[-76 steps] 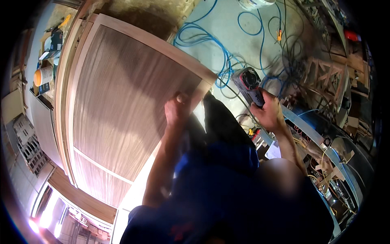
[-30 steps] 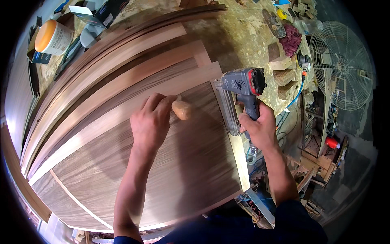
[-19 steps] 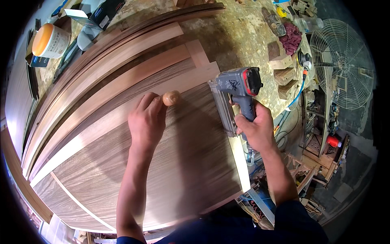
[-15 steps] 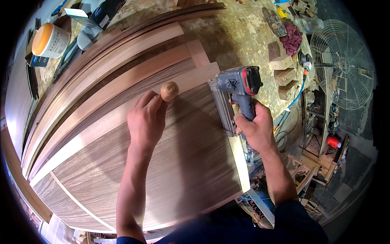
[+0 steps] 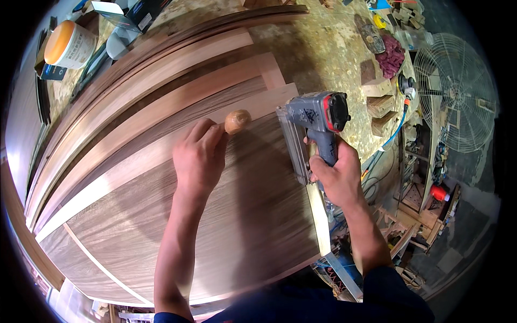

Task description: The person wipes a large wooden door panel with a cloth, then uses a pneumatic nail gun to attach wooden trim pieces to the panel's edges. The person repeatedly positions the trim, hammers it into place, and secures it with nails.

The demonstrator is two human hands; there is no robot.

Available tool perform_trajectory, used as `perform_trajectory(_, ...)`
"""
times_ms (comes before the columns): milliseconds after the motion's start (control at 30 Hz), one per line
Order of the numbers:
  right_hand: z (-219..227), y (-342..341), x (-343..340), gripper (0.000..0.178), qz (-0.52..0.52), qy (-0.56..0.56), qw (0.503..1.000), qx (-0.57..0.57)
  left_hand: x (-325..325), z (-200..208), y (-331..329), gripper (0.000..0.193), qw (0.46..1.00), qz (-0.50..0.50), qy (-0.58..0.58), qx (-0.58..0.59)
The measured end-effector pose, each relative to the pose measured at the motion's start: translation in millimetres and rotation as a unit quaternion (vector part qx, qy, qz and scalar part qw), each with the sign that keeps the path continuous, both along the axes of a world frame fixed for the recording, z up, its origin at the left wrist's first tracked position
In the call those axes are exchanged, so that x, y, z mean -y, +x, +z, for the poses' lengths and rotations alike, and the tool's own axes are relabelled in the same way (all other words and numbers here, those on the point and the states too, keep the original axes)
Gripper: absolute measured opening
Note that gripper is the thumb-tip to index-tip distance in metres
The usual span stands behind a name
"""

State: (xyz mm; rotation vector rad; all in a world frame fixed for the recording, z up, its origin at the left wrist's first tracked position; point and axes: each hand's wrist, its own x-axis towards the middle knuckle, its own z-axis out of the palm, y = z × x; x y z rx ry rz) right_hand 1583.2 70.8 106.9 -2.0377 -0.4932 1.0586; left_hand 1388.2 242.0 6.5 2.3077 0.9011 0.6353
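Note:
My left hand is closed beside a rounded wooden knob, which looks like the end of a tool handle; the rest of it is hidden behind my fingers. Wrapped around the grip of a grey and black nail gun is my right hand. The gun's long magazine lies along the right edge of a brown wood-grained panel. A pale wood strip runs along the panel's far side, just under my left hand.
Long wooden boards lie beyond the panel on a stained worktable. An orange-lidded tub stands far left. Wood blocks, a dark red cloth and a blue hose line the right side, near a large caged fan.
My left hand has moved slightly right with the wooden knob, which now tips more to the side. The nail gun has shifted only a little in my right hand's grasp.

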Motion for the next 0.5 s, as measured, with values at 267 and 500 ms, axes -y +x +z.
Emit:
perform_trajectory(267,1.3,-3.3,12.0,0.033,0.024,0.011,0.997,0.079,0.8,-0.7,2.3,0.012,1.0,0.001,0.017,0.016)
perform_trajectory(500,5.6,4.1,21.0,0.034,0.053,-0.037,0.991,0.114,1.4,-3.4,1.2,0.01,1.0,0.003,0.012,0.02)
